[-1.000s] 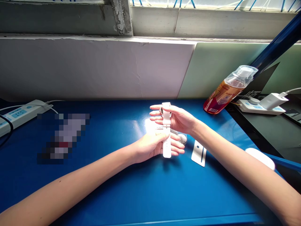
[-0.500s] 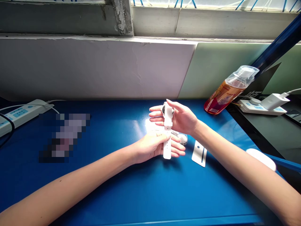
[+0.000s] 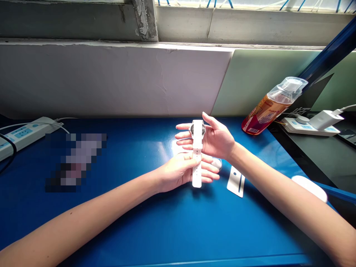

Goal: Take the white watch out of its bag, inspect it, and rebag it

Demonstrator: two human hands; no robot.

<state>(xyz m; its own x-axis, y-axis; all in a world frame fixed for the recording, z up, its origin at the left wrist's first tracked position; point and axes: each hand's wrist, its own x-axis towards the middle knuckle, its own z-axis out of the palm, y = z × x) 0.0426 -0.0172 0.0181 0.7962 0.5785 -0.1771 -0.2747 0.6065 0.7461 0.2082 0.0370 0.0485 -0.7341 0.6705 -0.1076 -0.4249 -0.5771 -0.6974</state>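
A wristwatch (image 3: 197, 142) with a white strap and a round dark face hangs lengthwise over both palms. The strap covers part of the face. My left hand (image 3: 182, 168) pinches the lower strap, its thumb pressed on top and its fingers stretched out beneath. Behind the watch's upper end is my right hand (image 3: 217, 139), palm toward me, fingers extended and thumb raised clear of the strap. Whether those fingers touch the watch's back, I cannot tell. Partly hidden behind my hands lies a small round whitish object (image 3: 217, 163). Near my right forearm rests a flat white slotted card (image 3: 236, 181).
The blue table (image 3: 167, 230) meets a wall at the back. Power strips lie at the left (image 3: 26, 133) and right (image 3: 308, 126). A capped bottle (image 3: 268, 109) leans at the back right. A white rounded object (image 3: 310, 188) sits by the right edge. A pixelated patch (image 3: 79, 161) covers something at left.
My right thumb has lifted away from the watch's upper end. The watch has turned slightly, and more of its round face shows beside the strap. My left hand keeps its hold.
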